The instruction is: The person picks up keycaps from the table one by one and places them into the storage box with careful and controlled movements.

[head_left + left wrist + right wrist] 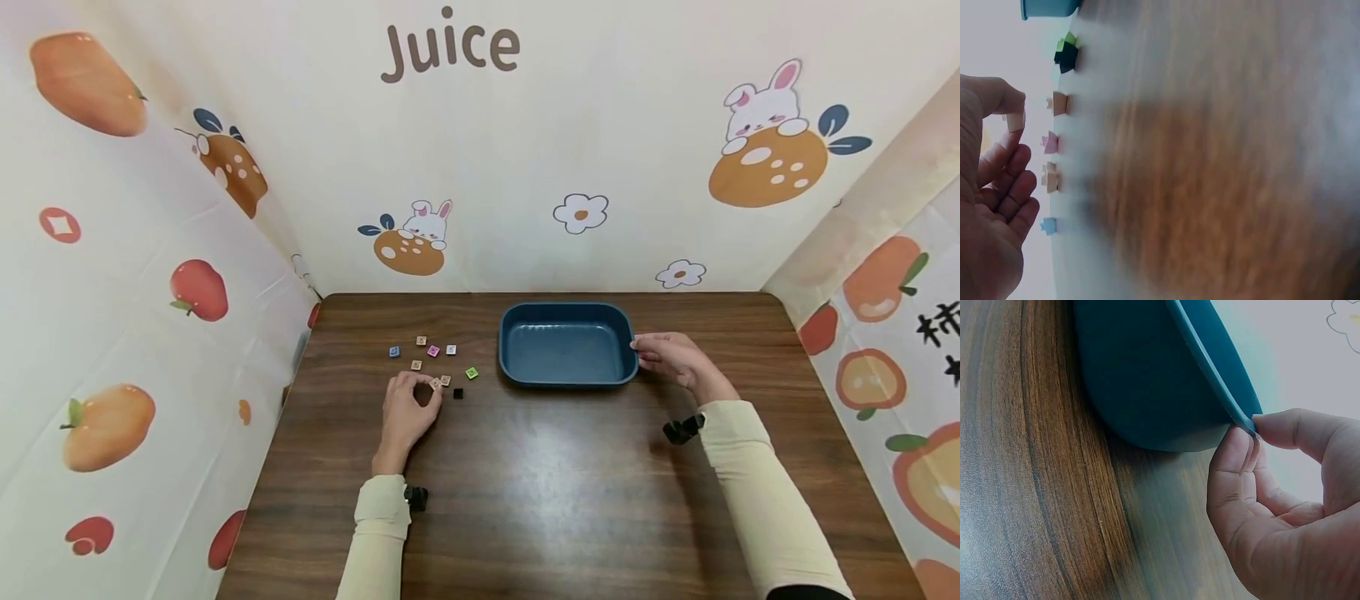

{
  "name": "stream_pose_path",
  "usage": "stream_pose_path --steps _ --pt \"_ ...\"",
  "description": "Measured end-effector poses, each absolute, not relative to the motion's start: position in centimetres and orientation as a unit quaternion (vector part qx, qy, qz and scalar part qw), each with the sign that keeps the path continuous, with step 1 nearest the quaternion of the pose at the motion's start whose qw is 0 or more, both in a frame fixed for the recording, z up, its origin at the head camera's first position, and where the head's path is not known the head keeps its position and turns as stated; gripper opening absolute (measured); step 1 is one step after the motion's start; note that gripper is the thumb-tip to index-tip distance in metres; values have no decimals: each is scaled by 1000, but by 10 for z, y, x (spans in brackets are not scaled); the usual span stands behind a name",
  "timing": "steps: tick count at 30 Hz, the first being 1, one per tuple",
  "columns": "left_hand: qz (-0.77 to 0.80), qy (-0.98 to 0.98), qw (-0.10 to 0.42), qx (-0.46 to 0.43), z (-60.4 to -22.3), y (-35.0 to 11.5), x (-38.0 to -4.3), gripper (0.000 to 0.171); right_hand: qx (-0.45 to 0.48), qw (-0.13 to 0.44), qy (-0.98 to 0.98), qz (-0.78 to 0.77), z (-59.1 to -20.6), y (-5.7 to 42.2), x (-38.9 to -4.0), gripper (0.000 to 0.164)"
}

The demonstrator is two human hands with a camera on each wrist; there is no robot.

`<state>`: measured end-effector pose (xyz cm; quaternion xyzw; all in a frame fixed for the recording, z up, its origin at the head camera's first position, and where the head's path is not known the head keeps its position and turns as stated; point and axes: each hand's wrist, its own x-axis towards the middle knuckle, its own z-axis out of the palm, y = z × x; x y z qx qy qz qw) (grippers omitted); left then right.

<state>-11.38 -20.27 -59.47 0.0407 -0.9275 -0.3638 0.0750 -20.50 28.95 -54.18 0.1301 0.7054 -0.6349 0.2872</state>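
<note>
My left hand point(406, 414) pinches a small beige toy block point(1016, 121) between thumb and index finger, lifted off the table in the left wrist view. Close around it lie a beige block point(446, 380), a black block point(458, 393) and a green block point(471, 372). Just behind are another beige block point(416, 365), a pink one point(433, 351) and a white one point(451, 350). My right hand point(678, 362) pinches the right rim of a dark blue rectangular basin point(1147, 381), which stands on the table with nothing inside.
A blue block point(394, 352) and a further beige block point(422, 341) lie at the back left of the wooden table point(540, 492). Fruit-print sheets point(480, 167) hang behind the table and along both sides.
</note>
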Motion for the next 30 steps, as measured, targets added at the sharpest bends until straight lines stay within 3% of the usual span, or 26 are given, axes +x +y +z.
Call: stream_pose_path --steps 11,30 --pt "-372 -923 97 22 -575 -187 -121 15 137 290 704 -634 -545 283 -206 66" --pt "-375 -921 96 -55 -557 -140 -161 18 128 277 709 -635 -548 290 -202 67"
